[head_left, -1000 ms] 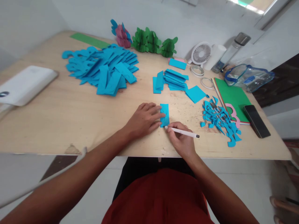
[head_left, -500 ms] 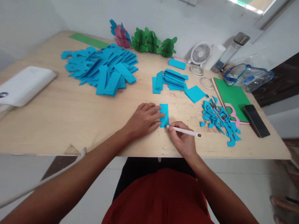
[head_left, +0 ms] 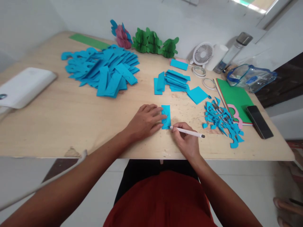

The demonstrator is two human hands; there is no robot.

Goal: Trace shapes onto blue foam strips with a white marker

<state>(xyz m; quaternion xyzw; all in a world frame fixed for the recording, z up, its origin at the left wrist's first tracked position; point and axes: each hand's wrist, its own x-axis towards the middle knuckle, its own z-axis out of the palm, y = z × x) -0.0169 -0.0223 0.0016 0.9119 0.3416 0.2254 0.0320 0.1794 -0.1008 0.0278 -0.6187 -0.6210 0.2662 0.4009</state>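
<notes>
A small blue paper rectangle [head_left: 167,110] lies on the wooden table [head_left: 94,126] with dark curved pen lines on it. My left hand [head_left: 149,119] rests flat with fingers stretched out, their tips pressing the paper's left side. In my right hand [head_left: 187,138] is a white pen [head_left: 189,131], pinched between thumb and fingers. Its tip is at the lower right edge of the paper. Beyond the paper are folded blue paper pieces [head_left: 176,81] in a stack. Small blue paper scraps [head_left: 220,116] are heaped right of my right hand.
A big pile of blue cut-outs [head_left: 104,69] lies back left, near a white device [head_left: 28,85]. Green paper decorations [head_left: 153,42], a small fan [head_left: 203,54], tape rolls [head_left: 199,71] and a bottle [head_left: 234,52] line the back. A phone [head_left: 259,122] overlaps green sheets [head_left: 236,94] at right.
The pen tip has shifted slightly right, to the paper's edge, and my right hand moved with it. My left hand stays in place on the paper.
</notes>
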